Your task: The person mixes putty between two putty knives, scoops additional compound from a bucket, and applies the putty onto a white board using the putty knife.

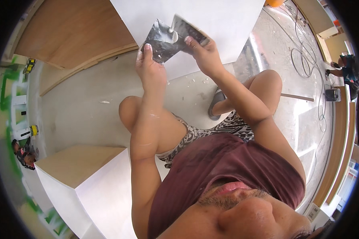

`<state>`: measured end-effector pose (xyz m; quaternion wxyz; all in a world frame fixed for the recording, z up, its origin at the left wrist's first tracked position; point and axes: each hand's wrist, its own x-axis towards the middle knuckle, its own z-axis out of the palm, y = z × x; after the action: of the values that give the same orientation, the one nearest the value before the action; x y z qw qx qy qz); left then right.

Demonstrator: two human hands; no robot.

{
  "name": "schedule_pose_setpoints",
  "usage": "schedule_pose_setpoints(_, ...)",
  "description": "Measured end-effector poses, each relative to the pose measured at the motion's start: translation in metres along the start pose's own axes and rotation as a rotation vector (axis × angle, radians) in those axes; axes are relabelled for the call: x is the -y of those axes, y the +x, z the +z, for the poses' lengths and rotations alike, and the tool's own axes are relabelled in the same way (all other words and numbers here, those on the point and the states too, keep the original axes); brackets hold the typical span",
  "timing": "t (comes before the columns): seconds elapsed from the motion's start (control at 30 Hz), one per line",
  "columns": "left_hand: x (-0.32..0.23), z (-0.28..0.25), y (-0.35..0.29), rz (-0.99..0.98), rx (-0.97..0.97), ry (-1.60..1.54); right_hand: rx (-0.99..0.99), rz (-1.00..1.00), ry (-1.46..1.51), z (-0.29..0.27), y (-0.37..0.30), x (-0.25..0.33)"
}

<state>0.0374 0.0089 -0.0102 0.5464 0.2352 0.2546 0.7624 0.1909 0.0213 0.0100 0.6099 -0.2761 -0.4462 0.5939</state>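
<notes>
My left hand [149,65] is closed on a flat dark square putty blade [161,42], its face smeared with white filler. Close beside it, my right hand [205,53] grips a second dark putty knife [187,31], tilted, with a small white blob of filler at its edge. The two blades meet or nearly meet; I cannot tell whether they touch. Both are held above a large white panel [223,24], which lies in front of my knees.
A white box with a brown top [81,163] stands at my left. Brown plywood [71,30] is at the far left. Cables [307,59] loop over the concrete floor [83,115] at the right. Another person [345,71] is at the far right edge.
</notes>
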Motion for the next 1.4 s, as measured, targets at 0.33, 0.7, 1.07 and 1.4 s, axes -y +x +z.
schedule_pose_setpoints(0.33, -0.029, -0.006, 0.012, 0.117, -0.074, -0.001, -0.252, -0.303, -0.745, -0.117, 0.071, 0.001)
schedule_pose_setpoints(0.7, -0.026, -0.003, 0.004, 0.033, -0.105, 0.084, -0.658, -0.661, -1.194, -0.076, 0.125, -0.007)
schedule_pose_setpoints(1.07, -0.026, -0.007, 0.007, 0.003, -0.027, 0.106, -0.642, -0.345, -1.227, -0.132, 0.085, -0.038)
schedule_pose_setpoints(1.4, -0.014, -0.023, 0.013, -0.019, -0.089, 0.029, -0.61, -0.687, -1.191, -0.072, 0.086, -0.09)
